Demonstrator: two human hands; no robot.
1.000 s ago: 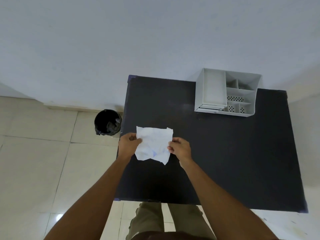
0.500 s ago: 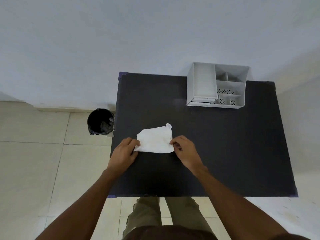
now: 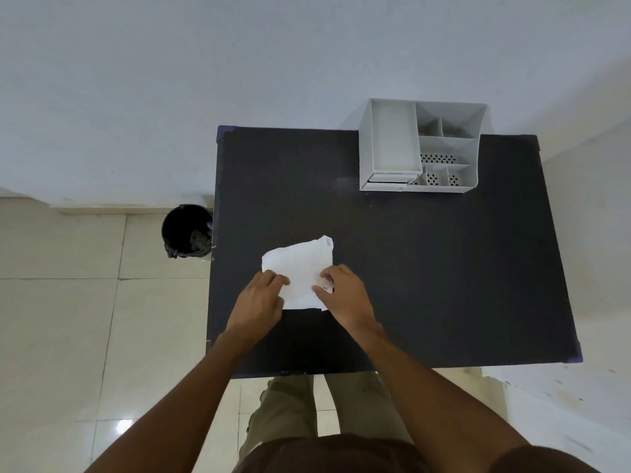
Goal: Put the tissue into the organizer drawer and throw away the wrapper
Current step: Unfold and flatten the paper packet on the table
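Observation:
A white tissue lies flat on the black table, folded, with one corner curled up at its far right. My left hand pinches its near left edge. My right hand presses and grips its near right edge. A grey desk organizer stands at the table's far edge, with a tray on its left, small compartments on its right and a low drawer at its front left. I see no wrapper apart from the tissue.
A black bin with a dark liner stands on the tiled floor just left of the table. A pale wall runs behind the table. My legs show below the table's near edge.
The tissue, held up and spread between both hands a second ago, was laid on the table and folded. Both hands have moved closer together over its near edge.

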